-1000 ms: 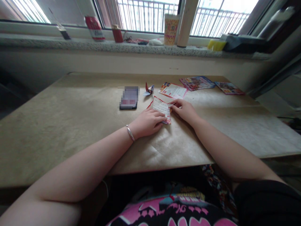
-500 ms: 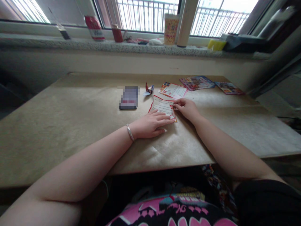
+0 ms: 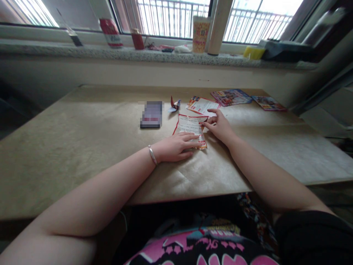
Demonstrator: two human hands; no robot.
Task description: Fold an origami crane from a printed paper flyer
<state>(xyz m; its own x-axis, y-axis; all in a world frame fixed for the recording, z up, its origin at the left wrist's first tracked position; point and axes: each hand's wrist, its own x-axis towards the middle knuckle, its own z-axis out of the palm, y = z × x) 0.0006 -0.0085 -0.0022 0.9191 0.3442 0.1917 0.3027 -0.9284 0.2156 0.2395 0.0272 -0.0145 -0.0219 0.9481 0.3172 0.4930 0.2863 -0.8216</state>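
Note:
A red-bordered printed sheet of paper [image 3: 190, 125], creased and slightly curled, lies on the table before me. My left hand [image 3: 178, 146] rests flat across its lower part with the fingers spread. At its right edge, my right hand [image 3: 216, 125] pinches the paper between thumb and a finger, with the index finger raised. Just behind the sheet is a second printed sheet [image 3: 203, 106]. A small folded paper bird [image 3: 174, 105] stands to the left of that one.
A phone [image 3: 151, 115] with a blurred screen lies left of the paper. Colourful printed leaflets [image 3: 233, 97] are stacked at the back right, with another leaflet [image 3: 268, 103] beside them. On the windowsill [image 3: 165, 56] stand a red can [image 3: 110, 33] and a patterned cup [image 3: 200, 35].
The sheet has turned and slid slightly toward me. My right index finger has lifted off, and the paper's right edge now bends up a little. My left hand has barely shifted.

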